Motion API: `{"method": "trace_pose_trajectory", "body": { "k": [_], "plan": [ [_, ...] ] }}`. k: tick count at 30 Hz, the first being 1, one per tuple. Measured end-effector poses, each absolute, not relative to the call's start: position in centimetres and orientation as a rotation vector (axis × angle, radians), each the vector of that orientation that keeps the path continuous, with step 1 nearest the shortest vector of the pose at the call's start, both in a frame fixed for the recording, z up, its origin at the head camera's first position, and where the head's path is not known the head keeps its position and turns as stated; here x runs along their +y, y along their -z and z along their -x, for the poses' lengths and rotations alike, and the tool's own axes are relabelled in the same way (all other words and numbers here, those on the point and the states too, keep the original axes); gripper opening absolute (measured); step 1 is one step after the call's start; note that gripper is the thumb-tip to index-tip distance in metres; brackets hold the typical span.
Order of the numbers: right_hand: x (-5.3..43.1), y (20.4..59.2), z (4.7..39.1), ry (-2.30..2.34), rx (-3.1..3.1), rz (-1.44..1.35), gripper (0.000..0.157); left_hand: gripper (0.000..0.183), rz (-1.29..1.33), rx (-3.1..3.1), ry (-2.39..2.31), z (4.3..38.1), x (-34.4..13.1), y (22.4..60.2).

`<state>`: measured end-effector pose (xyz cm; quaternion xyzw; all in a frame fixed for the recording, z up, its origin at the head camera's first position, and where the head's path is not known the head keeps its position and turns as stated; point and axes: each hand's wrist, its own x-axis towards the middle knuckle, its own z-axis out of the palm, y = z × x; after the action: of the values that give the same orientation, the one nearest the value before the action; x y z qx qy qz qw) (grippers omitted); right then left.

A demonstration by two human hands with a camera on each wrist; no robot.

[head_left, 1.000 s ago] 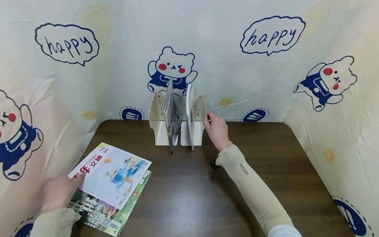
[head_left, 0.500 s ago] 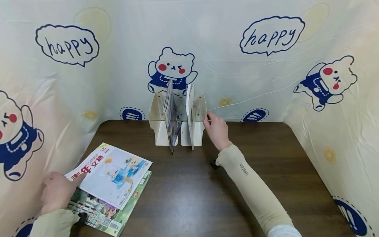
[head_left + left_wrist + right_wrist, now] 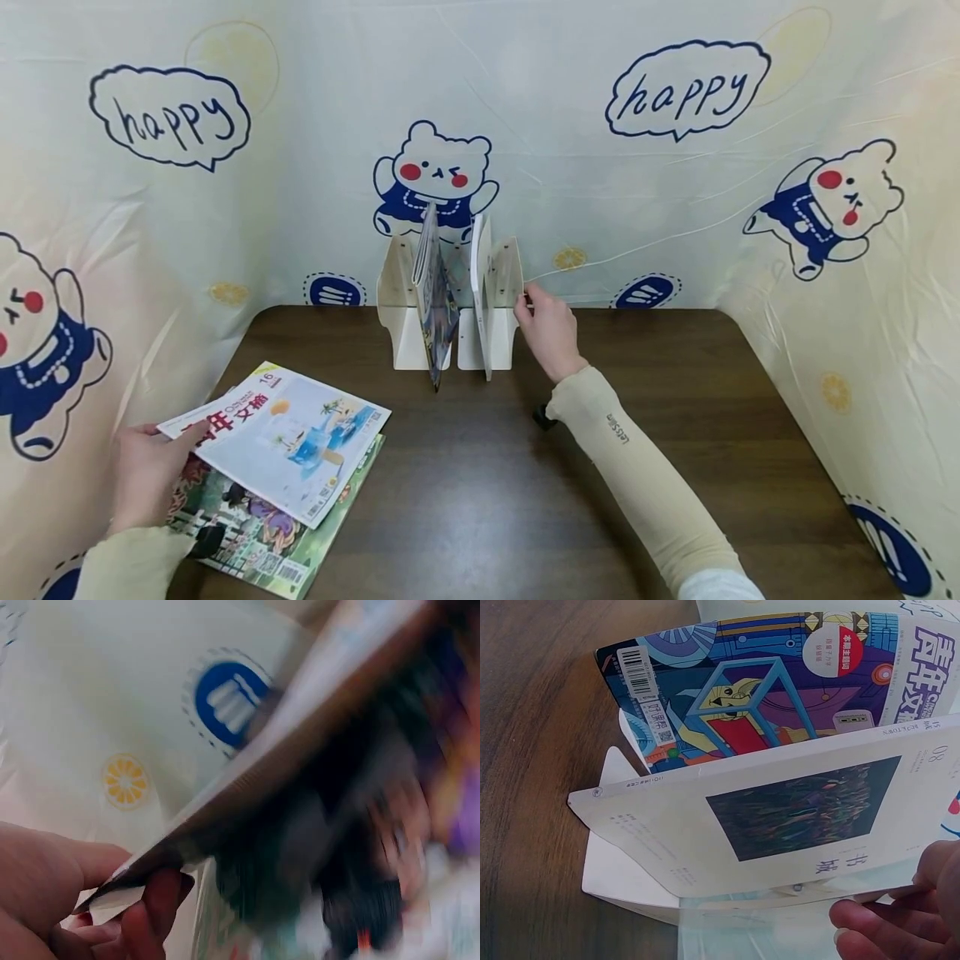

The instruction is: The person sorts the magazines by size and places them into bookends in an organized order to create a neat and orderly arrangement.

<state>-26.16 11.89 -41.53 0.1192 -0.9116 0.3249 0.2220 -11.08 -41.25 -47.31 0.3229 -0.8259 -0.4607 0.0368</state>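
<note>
My left hand [image 3: 146, 471] pinches the left edge of a pale magazine [image 3: 307, 450] with blue beach artwork and red lettering. Thumb on top and fingers beneath, that edge is raised in the left wrist view, where the magazine's underside [image 3: 255, 780] is blurred. Below it lies a green magazine [image 3: 300, 575], partly covered. At the back of the table, my right hand [image 3: 551, 333] grips the right side panel of a white book rack [image 3: 408, 337]. Upright in the rack stand a colourful magazine [image 3: 757, 697] and a white book [image 3: 660, 817], apart from each other.
A dark brown wooden table [image 3: 465, 492] carries everything. Behind it and along both sides hangs a pale printed curtain [image 3: 540, 100] with bears and lettering. The rack stands close to the table's back edge.
My left hand's fingers have gone under the pale magazine's left edge, which has risen and shifted slightly, uncovering more of the green magazine. My right hand has stayed at the rack.
</note>
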Motion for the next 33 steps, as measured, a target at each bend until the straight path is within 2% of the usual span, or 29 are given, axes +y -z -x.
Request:
{"method": "trace_pose_trajectory", "body": {
  "k": [5,9,11,13,17,19,27,33],
  "plan": [
    [12.0,41.6,26.2,-0.895,-2.515,-0.327,0.023,0.061,-0.905,-2.512,1.820,11.3,-41.3,47.0],
    [12.0,41.7,26.2,-0.892,-2.508,-0.331,0.022,0.032,-0.692,-2.540,2.061,11.2,-41.2,47.0],
    [12.1,41.7,26.2,-0.891,-2.506,-0.332,0.022,0.027,-0.618,-2.562,2.043,11.0,-40.8,47.0],
    [12.1,41.7,26.2,-0.896,-2.507,-0.331,0.022,0.032,-0.568,-2.614,1.944,10.9,-40.3,46.8],
    [12.1,41.7,26.2,-0.901,-2.512,-0.325,0.022,0.054,-0.474,-2.732,1.670,10.7,-39.2,45.9],
    [12.1,41.7,26.2,-0.903,-2.516,-0.321,0.022,0.058,-0.440,-2.766,1.554,10.6,-38.7,45.4],
    [12.1,41.7,26.2,-0.894,-2.520,-0.316,0.023,0.062,-0.412,-2.717,1.354,10.7,-36.4,43.4],
    [12.1,41.8,26.4,-0.884,-2.523,-0.317,0.022,0.056,-0.339,-2.628,1.173,10.7,-34.7,41.9]
  ]
}}
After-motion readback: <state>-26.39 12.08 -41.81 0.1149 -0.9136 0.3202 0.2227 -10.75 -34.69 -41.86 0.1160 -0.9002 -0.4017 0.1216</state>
